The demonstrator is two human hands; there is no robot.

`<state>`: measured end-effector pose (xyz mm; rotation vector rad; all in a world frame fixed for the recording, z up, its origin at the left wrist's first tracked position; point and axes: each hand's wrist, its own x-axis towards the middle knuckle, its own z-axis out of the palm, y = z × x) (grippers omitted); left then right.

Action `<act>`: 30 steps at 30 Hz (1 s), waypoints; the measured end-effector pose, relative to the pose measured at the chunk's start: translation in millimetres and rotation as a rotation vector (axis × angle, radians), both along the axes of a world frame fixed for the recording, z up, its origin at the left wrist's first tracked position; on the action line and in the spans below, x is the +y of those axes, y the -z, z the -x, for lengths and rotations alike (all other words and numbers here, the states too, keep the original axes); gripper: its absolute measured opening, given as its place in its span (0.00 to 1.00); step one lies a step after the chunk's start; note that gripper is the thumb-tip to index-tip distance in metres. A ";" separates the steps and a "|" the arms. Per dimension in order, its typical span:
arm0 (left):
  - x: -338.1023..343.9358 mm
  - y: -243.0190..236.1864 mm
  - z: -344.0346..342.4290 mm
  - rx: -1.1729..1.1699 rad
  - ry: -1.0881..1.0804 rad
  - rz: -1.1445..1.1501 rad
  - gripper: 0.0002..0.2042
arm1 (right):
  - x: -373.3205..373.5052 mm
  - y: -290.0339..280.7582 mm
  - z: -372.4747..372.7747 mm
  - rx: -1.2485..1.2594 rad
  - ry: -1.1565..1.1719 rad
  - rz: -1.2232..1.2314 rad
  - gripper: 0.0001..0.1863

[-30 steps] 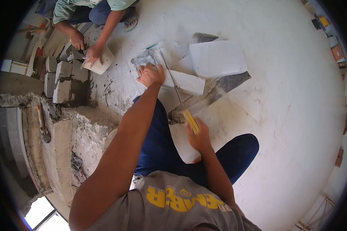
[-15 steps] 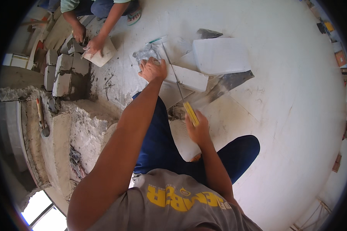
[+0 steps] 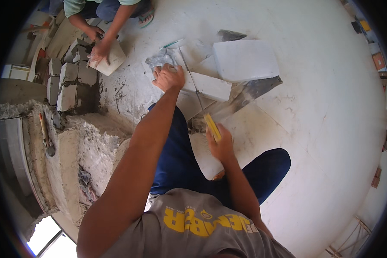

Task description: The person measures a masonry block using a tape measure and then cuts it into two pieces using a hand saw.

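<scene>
My right hand (image 3: pixel 221 143) is closed round the yellow handle (image 3: pixel 212 125) of a handsaw. The saw's long thin blade (image 3: pixel 196 91) slants away to the left, lying across a white lightweight concrete block (image 3: pixel 210 86). Left of the blade, my left hand (image 3: pixel 168 77) grips the block's end with bent fingers; part of that end is hidden under the hand. Crumpled clear plastic (image 3: pixel 157 60) lies just beyond my left hand, and a thin green-tipped stick (image 3: pixel 173 43) rests behind it.
A larger white block (image 3: pixel 246 60) lies behind, with dark sheeting (image 3: pixel 260 88) near it. At far left a crouching person's hands (image 3: pixel 100 50) hold a pale bucket (image 3: pixel 110 60) beside mortared blocks (image 3: pixel 68 81). A brush (image 3: pixel 44 129) lies on the rough ledge (image 3: pixel 64 159) at left.
My hands and the saw keep nearly the same place over the block. The other person's hands have shifted on the bucket. The whole view has moved slightly.
</scene>
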<state>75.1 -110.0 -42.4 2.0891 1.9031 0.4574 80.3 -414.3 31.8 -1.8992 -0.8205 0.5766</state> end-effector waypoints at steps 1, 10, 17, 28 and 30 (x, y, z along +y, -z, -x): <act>10.6 -0.1 -1.5 -0.013 -0.022 -0.033 0.17 | -23.0 -17.1 9.9 0.047 0.003 0.010 0.11; -1.3 -14.7 -7.0 -0.015 0.032 -0.013 0.15 | 25.2 4.0 -27.0 0.062 -0.030 0.037 0.12; 13.3 0.3 0.8 -0.022 -0.014 -0.016 0.16 | -62.5 -30.9 22.9 0.080 0.024 -0.008 0.12; 4.9 -8.5 -6.9 0.003 0.029 -0.010 0.17 | 34.1 19.9 -25.5 0.054 0.006 -0.018 0.12; -1.9 -2.1 -0.8 0.002 0.009 0.010 0.17 | -1.3 21.2 1.6 0.047 0.035 -0.028 0.12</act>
